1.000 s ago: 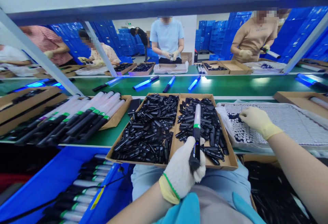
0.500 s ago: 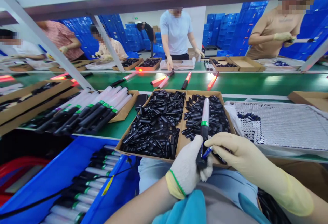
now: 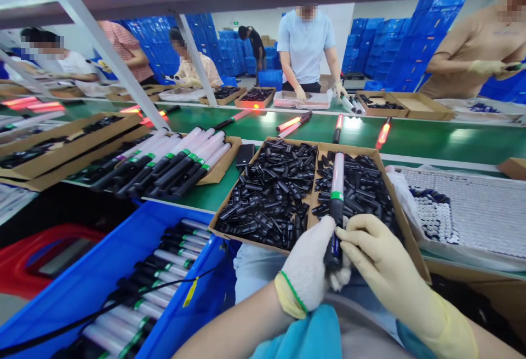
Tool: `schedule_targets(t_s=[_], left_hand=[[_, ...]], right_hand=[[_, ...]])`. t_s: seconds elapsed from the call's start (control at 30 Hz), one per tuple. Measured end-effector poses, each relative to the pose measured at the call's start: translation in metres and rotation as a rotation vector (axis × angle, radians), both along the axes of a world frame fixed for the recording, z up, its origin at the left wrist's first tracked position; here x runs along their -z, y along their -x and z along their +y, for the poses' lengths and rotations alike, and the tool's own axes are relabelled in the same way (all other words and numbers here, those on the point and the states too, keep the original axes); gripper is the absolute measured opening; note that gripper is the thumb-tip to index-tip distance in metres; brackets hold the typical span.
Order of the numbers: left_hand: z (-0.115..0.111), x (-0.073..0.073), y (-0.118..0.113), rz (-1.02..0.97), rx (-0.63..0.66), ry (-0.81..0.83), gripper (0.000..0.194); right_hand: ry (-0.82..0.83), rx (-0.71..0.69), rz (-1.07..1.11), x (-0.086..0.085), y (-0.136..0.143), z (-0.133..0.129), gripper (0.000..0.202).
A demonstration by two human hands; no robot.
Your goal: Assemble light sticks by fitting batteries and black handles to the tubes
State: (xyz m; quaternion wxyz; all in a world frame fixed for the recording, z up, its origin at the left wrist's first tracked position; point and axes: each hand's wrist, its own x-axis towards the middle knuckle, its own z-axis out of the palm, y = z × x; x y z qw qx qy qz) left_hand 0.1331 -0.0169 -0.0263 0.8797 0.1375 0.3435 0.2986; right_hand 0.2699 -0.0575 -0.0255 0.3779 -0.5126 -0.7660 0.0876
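My left hand (image 3: 308, 266), in a white knit glove over a yellow one, is closed around the black handle of a light baton (image 3: 337, 183). The baton has a pale translucent tube and a green band, and points away from me. In the handle's open side lies a blue battery (image 3: 335, 245). My right hand (image 3: 376, 252), in a thin yellow glove, has its thumb and fingers pinched at the handle's right edge beside the battery. What the fingertips hold, if anything, is hidden. Beyond the baton are cardboard trays (image 3: 313, 183) of small black plastic parts.
More batons (image 3: 181, 161) are piled to the left, and others lie in a blue bin (image 3: 160, 288) below. Batteries fill a plastic-lined tray (image 3: 485, 211) at right. Lit batons lie on the green conveyor (image 3: 304, 123). Several co-workers (image 3: 306, 46) stand or sit beyond it.
The blue battery, pinched in my right hand at an angle before, now lies in the handle. My right hand has shifted closer over it. The view has turned slightly left.
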Motion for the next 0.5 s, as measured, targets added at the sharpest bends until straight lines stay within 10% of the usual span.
schedule_targets(t_s=[0.23, 0.5], left_hand=[[0.026, -0.016, 0.046, -0.080, -0.239, -0.089, 0.036], [0.045, -0.025, 0.091, -0.029, -0.417, -0.310, 0.044]], right_hand=[[0.002, -0.059, -0.221, -0.013, 0.007, 0.047, 0.034], [0.371, -0.095, -0.799, 0.000, 0.060, 0.140, 0.014]])
